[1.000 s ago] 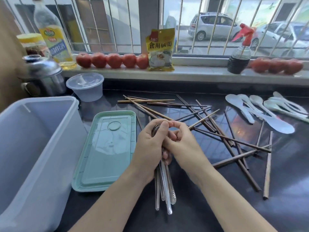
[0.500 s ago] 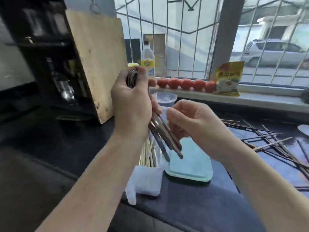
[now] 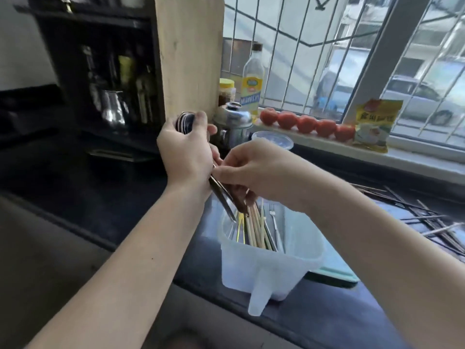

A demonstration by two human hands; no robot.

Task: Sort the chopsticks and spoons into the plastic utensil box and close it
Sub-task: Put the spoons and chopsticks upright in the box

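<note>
Nearest me, the plastic utensil box (image 3: 270,260) stands open (pale chopsticks (image 3: 254,229) inside). Above it my left hand (image 3: 187,153) grips bundled metal spoons (image 3: 185,122); my right hand (image 3: 247,167) pinches their handles. Beyond, the yellow packet (image 3: 375,124) bears blurred, unreadable print.

Daylight enters through barred window (image 3: 352,59) at upper right; outdoor scene bright, slightly washed out. Left side dim: dark shelf unit (image 3: 100,71) underexposed, detail lost. Specular highlights on steel pot (image 3: 232,120). Dark countertop (image 3: 327,311) reflects window light faintly. Mild motion blur across whole frame. Wide-angle distortion bends window bars and stretches forearms toward lower corners.
</note>
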